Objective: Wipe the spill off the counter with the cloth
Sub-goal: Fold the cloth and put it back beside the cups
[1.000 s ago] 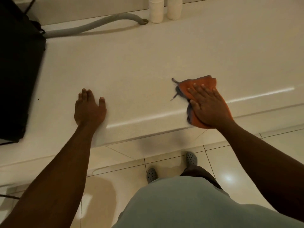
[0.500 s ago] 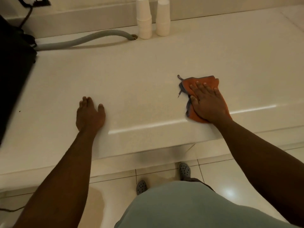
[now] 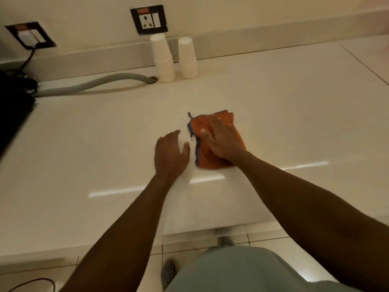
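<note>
1. Cream-coloured stone forms the counter (image 3: 105,144), glossy and seen from the head camera; no spill can be made out on it.
2. Two stacks of white paper cups (image 3: 164,57) (image 3: 187,57) stand upside down at the back edge, well beyond the hands.
3. Just left of the cups, a grey corrugated hose (image 3: 94,84) runs along the counter and ends at a small hole.
4. A black appliance (image 3: 14,110) fills the left edge; two wall sockets (image 3: 149,19) (image 3: 30,35) sit above the upstand.
5. Nothing lies between the hands and the cups.
6. The orange cloth (image 3: 207,159) with a grey-blue edge lies crumpled on the counter's middle, its long axis running from the near edge toward the back wall, with a thin loop sticking out at its far left corner.
7. The right hand (image 3: 223,142) presses flat on the cloth, fingers spread.
8. The left hand (image 3: 170,154) rests palm down on bare counter just beside the cloth's left edge, fingers together and thumb out; it is blurred.
</note>
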### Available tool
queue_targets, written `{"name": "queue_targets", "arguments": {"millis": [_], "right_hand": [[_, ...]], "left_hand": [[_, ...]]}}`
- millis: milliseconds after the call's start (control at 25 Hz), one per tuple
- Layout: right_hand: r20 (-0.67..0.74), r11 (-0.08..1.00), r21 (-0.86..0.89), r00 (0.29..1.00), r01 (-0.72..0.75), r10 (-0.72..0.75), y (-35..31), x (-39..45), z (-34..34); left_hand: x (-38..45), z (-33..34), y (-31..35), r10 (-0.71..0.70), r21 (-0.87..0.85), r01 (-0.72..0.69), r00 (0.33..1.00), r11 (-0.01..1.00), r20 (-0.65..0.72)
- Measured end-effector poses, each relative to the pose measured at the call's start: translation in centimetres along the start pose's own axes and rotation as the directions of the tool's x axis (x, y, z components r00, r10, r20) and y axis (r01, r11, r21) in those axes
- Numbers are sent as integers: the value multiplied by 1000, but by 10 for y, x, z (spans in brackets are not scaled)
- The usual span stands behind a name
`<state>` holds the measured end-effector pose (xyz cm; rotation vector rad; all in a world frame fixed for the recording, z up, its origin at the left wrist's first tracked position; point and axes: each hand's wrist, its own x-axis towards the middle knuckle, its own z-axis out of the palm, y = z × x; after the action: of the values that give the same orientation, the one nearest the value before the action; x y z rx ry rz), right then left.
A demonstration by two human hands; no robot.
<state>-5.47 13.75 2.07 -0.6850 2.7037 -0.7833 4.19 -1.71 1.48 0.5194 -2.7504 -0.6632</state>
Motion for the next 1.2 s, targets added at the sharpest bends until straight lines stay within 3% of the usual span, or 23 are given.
{"name": "queue_targets", "arguments": {"millis": [80, 160, 240, 360, 480, 600, 800, 880, 1000, 1200], "right_hand": [[-108, 998, 63, 994, 8, -1, 12, -6, -13], [-156, 995, -85, 985, 58, -70, 31, -12, -27], [-70, 970, -209, 988, 122, -140, 48, -15, -40], [125, 902, -384, 979, 199, -163, 63, -15, -48], [161, 841, -476, 966, 256, -203, 73, -12, -50], [117, 823, -498, 961, 275, -250, 76, -12, -53], [59, 856, -451, 965, 253, -255, 79, -24, -49], [9, 919, -324, 972, 225, -235, 84, -28, -53], [-121, 968, -43, 960, 248, -252, 85, -26, -76], [-254, 954, 141, 941, 266, -224, 85, 1, -123]], "left_hand": [[3, 6, 24, 46, -102, -53, 997, 993, -68], [9, 10, 39, 122, -77, -128, 990, 989, -74], [16, 15, 47, 171, 39, -173, 984, 984, 49], [20, 21, 48, 130, 252, -217, 939, 943, 320], [21, 24, 40, 126, 308, -238, 930, 921, 345], [23, 23, 40, 149, 250, -227, 943, 941, 297], [10, 22, 47, 243, 219, -277, 955, 936, 170], [13, 13, 49, 252, 160, -275, 956, 948, 149], [29, -6, 60, 208, -83, -197, 965, 977, 162], [71, -26, 93, 97, -481, 5, 978, 877, 186]]}}
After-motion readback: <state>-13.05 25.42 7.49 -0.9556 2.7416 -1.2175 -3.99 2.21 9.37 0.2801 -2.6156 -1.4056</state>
